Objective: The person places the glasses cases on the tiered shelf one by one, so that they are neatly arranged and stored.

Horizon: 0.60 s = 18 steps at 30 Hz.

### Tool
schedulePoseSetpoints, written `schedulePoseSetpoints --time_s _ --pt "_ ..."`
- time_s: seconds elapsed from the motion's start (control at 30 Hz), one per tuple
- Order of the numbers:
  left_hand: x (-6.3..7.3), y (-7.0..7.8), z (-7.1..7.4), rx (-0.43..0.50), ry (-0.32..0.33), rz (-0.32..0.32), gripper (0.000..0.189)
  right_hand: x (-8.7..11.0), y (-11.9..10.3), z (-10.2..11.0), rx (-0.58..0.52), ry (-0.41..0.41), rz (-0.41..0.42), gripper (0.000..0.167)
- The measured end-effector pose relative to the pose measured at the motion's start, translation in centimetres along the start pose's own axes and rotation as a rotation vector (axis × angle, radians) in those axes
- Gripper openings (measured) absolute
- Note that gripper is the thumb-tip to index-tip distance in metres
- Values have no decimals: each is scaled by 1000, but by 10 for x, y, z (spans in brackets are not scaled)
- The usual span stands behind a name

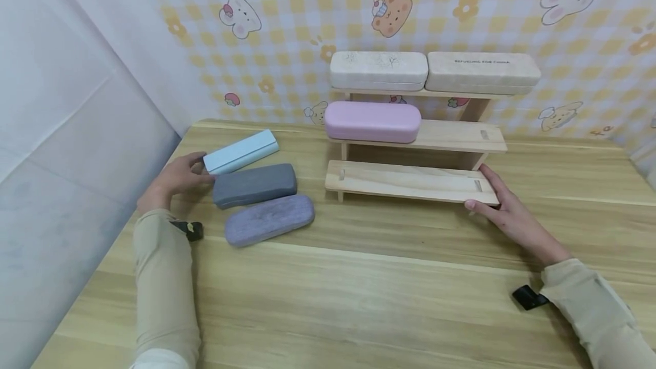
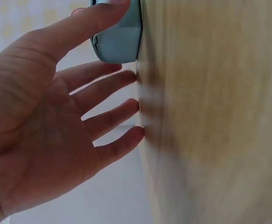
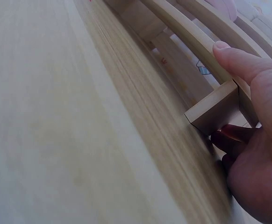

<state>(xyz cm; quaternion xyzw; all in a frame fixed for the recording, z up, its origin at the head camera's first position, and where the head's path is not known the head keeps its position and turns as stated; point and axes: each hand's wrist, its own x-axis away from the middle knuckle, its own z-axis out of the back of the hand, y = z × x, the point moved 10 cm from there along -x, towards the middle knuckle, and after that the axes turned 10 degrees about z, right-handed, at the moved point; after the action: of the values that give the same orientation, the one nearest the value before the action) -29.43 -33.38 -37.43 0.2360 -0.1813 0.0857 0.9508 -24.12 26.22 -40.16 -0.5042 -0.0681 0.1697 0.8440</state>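
At the left end of a light blue glasses case (image 1: 242, 151) is my left hand (image 1: 176, 178). In the left wrist view, the thumb overlaps the light blue case while the other fingers are spread, their tips at the wooden tabletop. Just below that case lie a dark grey glasses case (image 1: 255, 184) and a greyish-purple glasses case (image 1: 269, 220). My right hand (image 1: 515, 221) grips the right end of the lowest tier of a wooden stepped rack (image 1: 410, 181). Its thumb is on the front edge, and the fingers reach behind the end support (image 3: 215, 107).
Two cream cases, one on the left (image 1: 379, 70) and one on the right (image 1: 482, 72), stand on the rack's top tier. A pink case (image 1: 372, 122) sits on the left of the middle tier. Behind is a yellow-checked patterned backdrop (image 1: 297, 33); a white wall (image 1: 66, 130) borders the left side.
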Motion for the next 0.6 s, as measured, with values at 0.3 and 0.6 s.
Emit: schedulePoseSetpoints --time_s 0.3,0.6 --pt "-3 4 3 26 47 -37 68 0 0 0 -3 6 5 83" --pt "-6 5 3 24 71 -62 63 0 1 0 1 3 5 83"
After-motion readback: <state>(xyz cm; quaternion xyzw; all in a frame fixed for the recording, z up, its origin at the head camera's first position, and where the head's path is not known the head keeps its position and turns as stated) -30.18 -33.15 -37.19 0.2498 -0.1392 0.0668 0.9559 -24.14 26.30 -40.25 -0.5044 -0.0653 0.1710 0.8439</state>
